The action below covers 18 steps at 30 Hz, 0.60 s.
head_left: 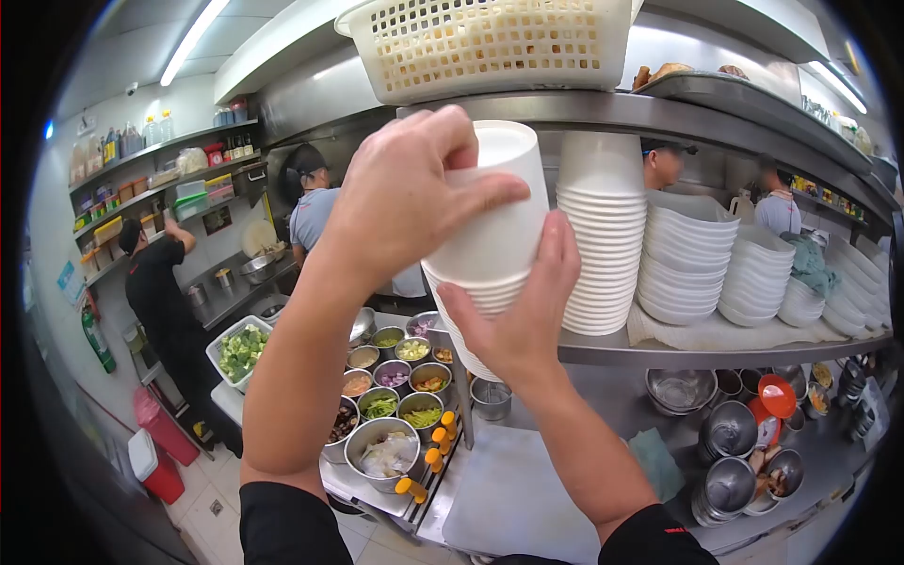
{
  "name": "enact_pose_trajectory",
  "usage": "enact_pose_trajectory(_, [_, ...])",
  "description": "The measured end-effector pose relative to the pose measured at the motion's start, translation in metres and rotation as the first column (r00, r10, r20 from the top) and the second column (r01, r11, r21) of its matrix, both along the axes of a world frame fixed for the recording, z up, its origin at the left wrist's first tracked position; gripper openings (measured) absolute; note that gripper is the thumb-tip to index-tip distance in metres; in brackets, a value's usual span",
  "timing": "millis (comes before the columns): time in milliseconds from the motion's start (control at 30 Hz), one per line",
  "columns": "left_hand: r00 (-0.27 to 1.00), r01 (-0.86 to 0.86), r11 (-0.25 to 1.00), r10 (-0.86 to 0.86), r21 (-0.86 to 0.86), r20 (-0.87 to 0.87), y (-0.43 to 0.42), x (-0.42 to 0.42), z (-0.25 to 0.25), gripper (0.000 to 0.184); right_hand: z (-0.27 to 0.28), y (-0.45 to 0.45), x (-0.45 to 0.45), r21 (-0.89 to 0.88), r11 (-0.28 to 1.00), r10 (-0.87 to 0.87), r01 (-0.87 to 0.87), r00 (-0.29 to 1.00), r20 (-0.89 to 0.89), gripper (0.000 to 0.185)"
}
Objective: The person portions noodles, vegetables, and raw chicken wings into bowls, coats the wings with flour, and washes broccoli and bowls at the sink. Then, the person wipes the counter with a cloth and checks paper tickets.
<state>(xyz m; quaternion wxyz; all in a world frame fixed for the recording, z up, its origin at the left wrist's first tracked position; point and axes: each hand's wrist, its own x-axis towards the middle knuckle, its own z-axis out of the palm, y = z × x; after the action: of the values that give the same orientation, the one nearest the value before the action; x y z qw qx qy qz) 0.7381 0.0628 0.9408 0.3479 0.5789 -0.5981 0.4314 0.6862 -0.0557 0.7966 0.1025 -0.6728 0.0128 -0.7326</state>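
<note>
A stack of white tubs (494, 226), turned upside down, stands at the left end of the steel shelf. My left hand (405, 188) grips the upper part of the stack from the left, its thumb across the side and its fingers curled near the top. Lower down on the right, my right hand (527, 311) is wrapped round the same stack, fingers pointing up. Just right of it rises a second tall stack of white tubs (601, 235), which neither hand touches. The palm sides of both hands are partly hidden.
Above hangs a shelf with a white basket (494, 47). Stacked white bowls (687, 254) line the shelf at right. Metal containers of chopped food (386, 450) and a white board (518, 490) lie below. Several people stand beyond, one in black (160, 292) at left.
</note>
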Motion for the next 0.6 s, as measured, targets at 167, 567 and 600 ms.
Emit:
enact_pose_trajectory(167, [0.999, 0.037, 0.993, -0.037, 0.109, -0.004, 0.021, -0.014, 0.003, 0.047, -0.007, 0.005, -0.006, -0.031, 0.995, -0.090, 0.092, 0.994, 0.063, 0.109])
enact_pose_trajectory(567, [0.971, -0.074, 0.917, -0.024, -0.393, -0.240, 0.086, -0.002, 0.015, 0.044, 0.015, -0.001, 0.000, 0.144, 0.982, -0.125, 0.123, 0.992, 0.008, 0.099])
enact_pose_trajectory(600, [0.976, -0.094, 0.917, 0.008, -0.388, -0.219, 0.093, 0.008, 0.009, 0.043, 0.019, -0.005, 0.004, 0.157, 0.978, -0.141, 0.138, 0.990, 0.012, 0.099])
